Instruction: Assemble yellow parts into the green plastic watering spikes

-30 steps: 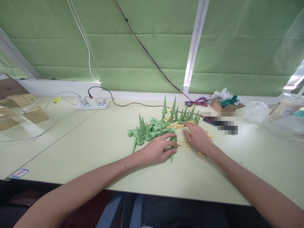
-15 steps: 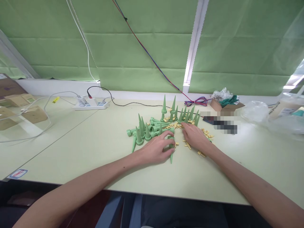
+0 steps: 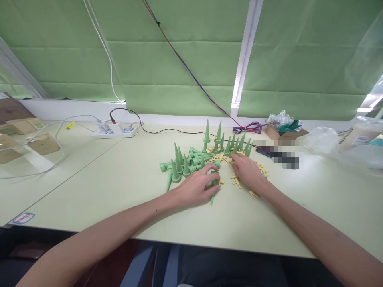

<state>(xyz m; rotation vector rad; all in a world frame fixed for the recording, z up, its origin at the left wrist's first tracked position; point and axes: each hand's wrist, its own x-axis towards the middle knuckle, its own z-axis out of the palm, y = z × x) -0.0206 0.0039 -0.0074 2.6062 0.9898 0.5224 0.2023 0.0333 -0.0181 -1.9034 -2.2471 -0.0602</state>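
My left hand (image 3: 199, 185) is closed around a green plastic watering spike (image 3: 212, 200), its point toward me and its upper part largely covered by the fingers. A small yellow T-shaped valve (image 3: 221, 182) shows beside this spike; whether it is fitted cannot be made out. Fingers bent down, my right hand (image 3: 247, 169) rests at the right of the pile of yellow valves (image 3: 220, 158). Its fingertips are pressed together at the valves, and what they pinch is hidden. Several green spikes (image 3: 176, 175) stand or lie left of and behind my hands.
More yellow valves (image 3: 237, 181) lie around my right hand. Behind it are a dark, partly blurred device (image 3: 263, 151), coiled red-blue wire (image 3: 251, 127) and an open carton (image 3: 284, 135). A power strip (image 3: 115, 131) and small boxes (image 3: 43, 143) sit at the left.
The spike in my left hand has tilted slightly, its point swinging left. My right fingertips have shifted only slightly at the yellow valves.
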